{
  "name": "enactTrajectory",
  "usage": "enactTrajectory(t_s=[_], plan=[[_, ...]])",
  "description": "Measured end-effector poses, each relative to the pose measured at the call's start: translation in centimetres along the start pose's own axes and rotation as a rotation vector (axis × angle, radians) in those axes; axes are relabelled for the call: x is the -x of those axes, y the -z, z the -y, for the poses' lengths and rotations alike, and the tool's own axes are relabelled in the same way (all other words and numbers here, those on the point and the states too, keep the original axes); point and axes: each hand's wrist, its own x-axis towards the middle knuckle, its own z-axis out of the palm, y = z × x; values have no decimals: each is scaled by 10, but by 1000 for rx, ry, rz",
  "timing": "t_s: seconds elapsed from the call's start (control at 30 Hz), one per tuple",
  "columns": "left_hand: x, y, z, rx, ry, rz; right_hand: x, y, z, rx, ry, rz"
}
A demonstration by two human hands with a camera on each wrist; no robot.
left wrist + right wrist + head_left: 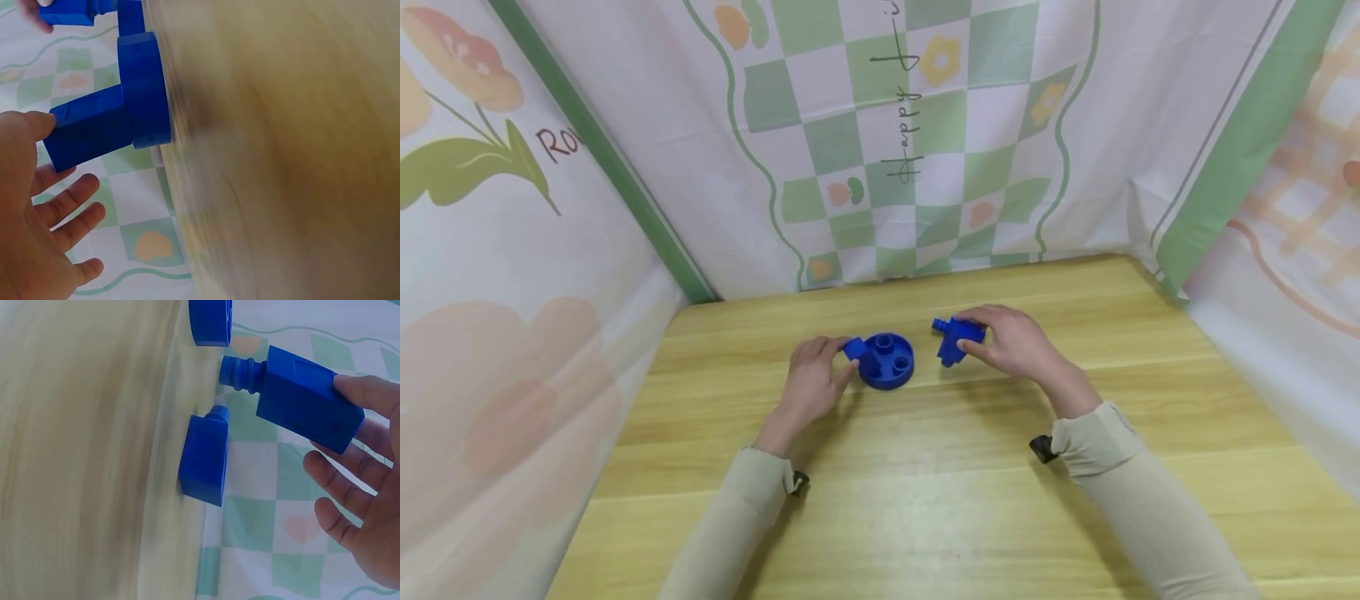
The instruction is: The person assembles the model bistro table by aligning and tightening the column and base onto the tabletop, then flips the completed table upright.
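Note:
In the head view, a round blue base (pixel 889 384) with raised ring sockets sits on the table. My left hand (pixel 805 381) pinches a blue rectangular block (pixel 90 125) between thumb and index finger. That block leans at a tilt, its inner end meeting the base; whether it is seated in a socket is hidden. To the right, my right hand (pixel 1018 342) grips a second blue block (pixel 306 397) by its plain end, above the table. Its ribbed neck points toward the base, apart from it. Below this hand a third blue block (pixel 205 456) lies on the table.
The pieces are on the far half of a wood-grain table (pixel 910 500). A printed curtain (pixel 887 208) hangs along the back edge, with more cloth on both sides. Dark wrist straps (pixel 1042 448) show at the sleeve cuffs.

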Motion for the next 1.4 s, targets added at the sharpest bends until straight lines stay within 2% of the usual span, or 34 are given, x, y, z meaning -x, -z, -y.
enactTrajectory(t_s=[0.43, 0.93, 1.4], plan=[[0, -6, 3, 39, 13, -28, -5, 1, 11, -21, 18, -8], [2, -4, 3, 67, 35, -1, -15, -5, 23, -29, 74, -12], [3, -4, 4, 88, 23, -2, -24, -13, 35, -47, 109, -2]])
